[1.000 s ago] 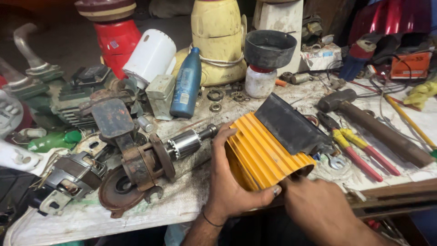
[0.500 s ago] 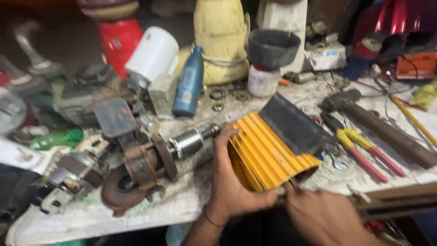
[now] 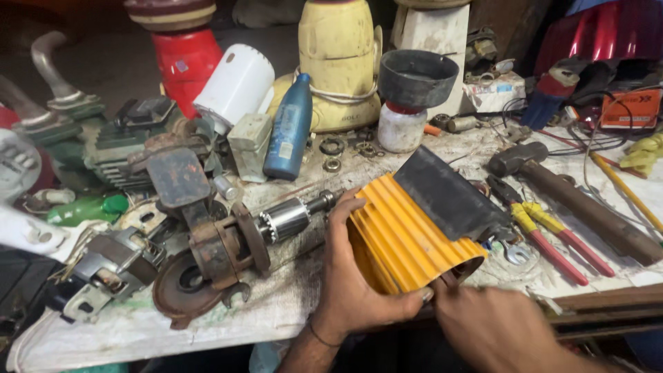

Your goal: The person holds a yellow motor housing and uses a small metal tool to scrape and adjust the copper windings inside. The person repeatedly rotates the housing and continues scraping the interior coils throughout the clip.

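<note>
From where I steer, the bare tabletop [image 3: 276, 314] strip at the near edge is the only open lane. The rusty grinder assembly with its armature [image 3: 228, 249] blocks the left, red-and-yellow-handled pliers [image 3: 552, 235] and a dark hammer [image 3: 573, 200] the right, a blue bottle [image 3: 289, 131] behind.

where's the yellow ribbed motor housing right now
In the head view the yellow ribbed housing lies low and centre-right on the workbench, gripped by the left hand, with the rusty rotor assembly on its left.

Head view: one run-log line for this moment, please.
left hand: grips yellow ribbed housing | right hand: at housing's near end | rotor: on bench beside rusty grinder | pliers: right, untouched
</note>
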